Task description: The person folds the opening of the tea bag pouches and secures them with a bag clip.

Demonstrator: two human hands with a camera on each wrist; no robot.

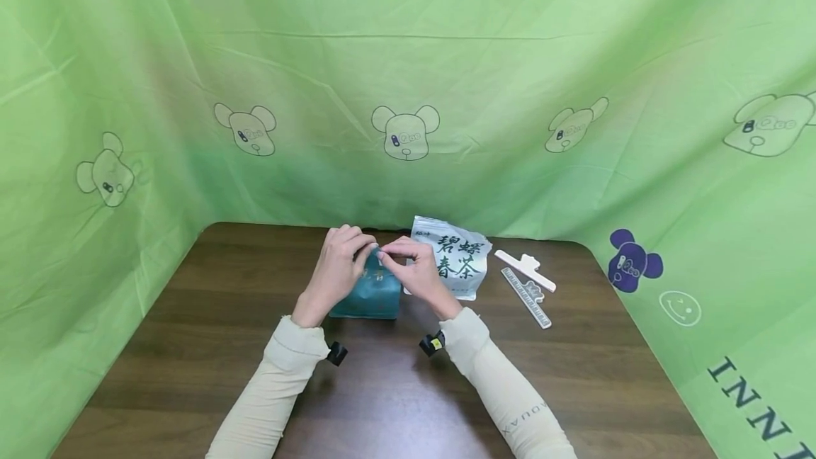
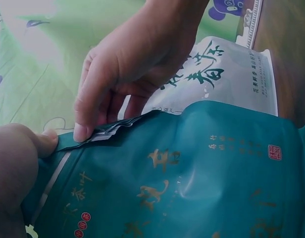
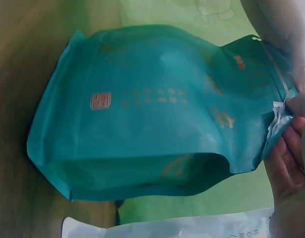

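Note:
A teal tea bag (image 1: 370, 296) with gold lettering stands on the table between both hands. My left hand (image 1: 338, 261) grips the left part of its top edge. With thumb and fingers, my right hand (image 1: 417, 271) pinches the same top edge further right. In the left wrist view, the top of the teal bag (image 2: 182, 163) is bunched where the right hand (image 2: 137, 54) holds it, and silvery layers show there. In the right wrist view, the side gusset of the teal bag (image 3: 132, 99) bulges. Just behind the right hand stands a white tea bag (image 1: 455, 261) with dark green characters.
To the right of the white bag lie a white sealing clip (image 1: 525, 269) and a second, patterned clip (image 1: 526, 299). The brown wooden table (image 1: 191, 346) meets a green curtain (image 1: 306, 176) at its back and sides.

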